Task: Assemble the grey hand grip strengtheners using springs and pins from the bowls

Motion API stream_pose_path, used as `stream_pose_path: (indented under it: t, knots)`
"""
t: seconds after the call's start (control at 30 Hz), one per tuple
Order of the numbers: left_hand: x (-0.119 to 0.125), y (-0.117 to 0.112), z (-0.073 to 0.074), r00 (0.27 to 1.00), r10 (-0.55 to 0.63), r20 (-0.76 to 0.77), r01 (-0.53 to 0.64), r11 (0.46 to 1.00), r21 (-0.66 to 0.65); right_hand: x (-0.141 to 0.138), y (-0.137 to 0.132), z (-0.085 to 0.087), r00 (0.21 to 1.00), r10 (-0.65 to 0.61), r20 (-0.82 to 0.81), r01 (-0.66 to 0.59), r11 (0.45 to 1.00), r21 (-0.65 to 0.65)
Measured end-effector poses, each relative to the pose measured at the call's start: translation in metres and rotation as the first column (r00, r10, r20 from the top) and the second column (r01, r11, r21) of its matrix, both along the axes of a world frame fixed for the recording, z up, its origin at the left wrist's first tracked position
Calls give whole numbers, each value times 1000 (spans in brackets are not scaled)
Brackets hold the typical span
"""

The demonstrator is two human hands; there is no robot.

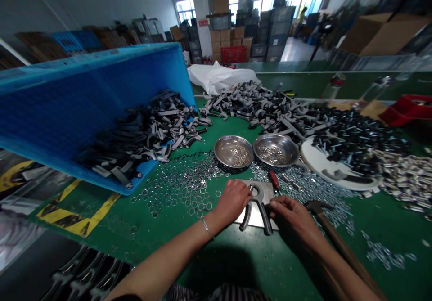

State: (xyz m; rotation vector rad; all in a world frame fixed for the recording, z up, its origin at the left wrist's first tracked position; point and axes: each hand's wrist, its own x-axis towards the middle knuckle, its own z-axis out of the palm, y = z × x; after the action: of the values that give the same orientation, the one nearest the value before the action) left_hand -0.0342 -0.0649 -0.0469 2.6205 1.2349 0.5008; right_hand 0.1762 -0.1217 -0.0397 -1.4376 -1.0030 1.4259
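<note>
A plier-like hand tool [258, 204], with a grey rounded head and two black-gripped handles, lies on a small metal plate [270, 190] in front of me. My left hand [233, 198] is closed at its left side, fingers gripping near the head and the left handle. Just right of the other handle, my right hand [292, 213] has thumb and fingertips pinched together; whatever lies between them is too small to make out. A red-handled screwdriver [274, 181] rests at the plate's upper right corner. A hammer [332, 233] lies beyond my right hand, partly behind the forearm.
Two steel bowls [233, 137] [276, 136] with small metal pins stand behind the plate. Loose rings [195, 197] and nuts cover the green table [162, 229]. A tipped blue crate [101, 85] spills grey tool parts. A white dish [312, 157] and piled black-headed bolts [364, 134] lie right.
</note>
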Motion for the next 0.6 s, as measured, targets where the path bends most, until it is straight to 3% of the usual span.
stream_pose_path:
  t: [0.13,0.4,0.6]
  knots:
    - [-1,-5,-9,999,-28,-32,30,997,68,-1,2,-4,994,-29,-103,27,999,-19]
    - [-3,-4,-14,999,-27,-20,30,992,123,-7,10,-5,994,-102,-32,103,994,38]
    - [-2,5,-13,988,-114,-101,133,969,208,-10,14,-8,995,-87,-40,88,996,29]
